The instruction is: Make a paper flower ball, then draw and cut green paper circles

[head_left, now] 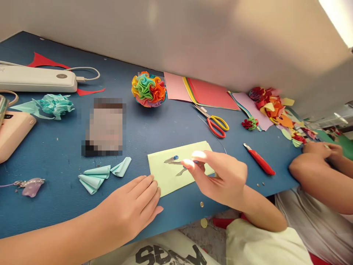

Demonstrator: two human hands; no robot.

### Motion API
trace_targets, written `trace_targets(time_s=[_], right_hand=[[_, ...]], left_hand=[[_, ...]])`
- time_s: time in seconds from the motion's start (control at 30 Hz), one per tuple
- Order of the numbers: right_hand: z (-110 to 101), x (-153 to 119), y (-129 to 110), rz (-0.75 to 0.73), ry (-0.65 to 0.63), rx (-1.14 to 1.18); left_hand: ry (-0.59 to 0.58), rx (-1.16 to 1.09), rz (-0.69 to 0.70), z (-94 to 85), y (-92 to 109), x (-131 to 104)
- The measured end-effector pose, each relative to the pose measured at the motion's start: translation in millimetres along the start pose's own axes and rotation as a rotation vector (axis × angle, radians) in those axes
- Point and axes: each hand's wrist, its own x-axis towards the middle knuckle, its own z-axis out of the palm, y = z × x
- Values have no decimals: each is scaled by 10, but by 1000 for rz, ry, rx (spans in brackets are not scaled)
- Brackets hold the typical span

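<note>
Head view: near the front edge of the tabletop (179, 127), my unclenched left hand (131, 208) rests against the pale green paper (164, 173); light, even pressure should steady it. My right hand (223, 173) pinches a slim blue-ended tool (175, 157) above it. Scissors (209, 116) lie farther, toward the back edge.

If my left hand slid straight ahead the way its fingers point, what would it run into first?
Your left hand would most likely meet the pale green paper first; its fingertips are already at the left edge. Whether they would push it or glide over it is hard to judge here.
</note>
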Motion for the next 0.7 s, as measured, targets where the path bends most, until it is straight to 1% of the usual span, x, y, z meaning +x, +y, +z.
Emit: trace_targets(time_s=[0.1,0.27,0.4,0.53,0.63,0.7], right_hand=[[43,1,-1,19,12,-17],[95,10,0,52,40,6],[122,1,13,57,56,38],[132,-23,41,72,37,114],[131,-30,63,66,46,123],[129,-19,73,72,32,94]], left_hand=[[-1,-16,-16,6,-10,-6],[-19,-51,-31,-7,-14,-4],[-12,-69,-46,-27,-10,-5],[-37,-161,-133,-52,-24,-31],[-25,-166,-219,-49,-40,-35],[-19,-132,-211,-45,-48,-16]])
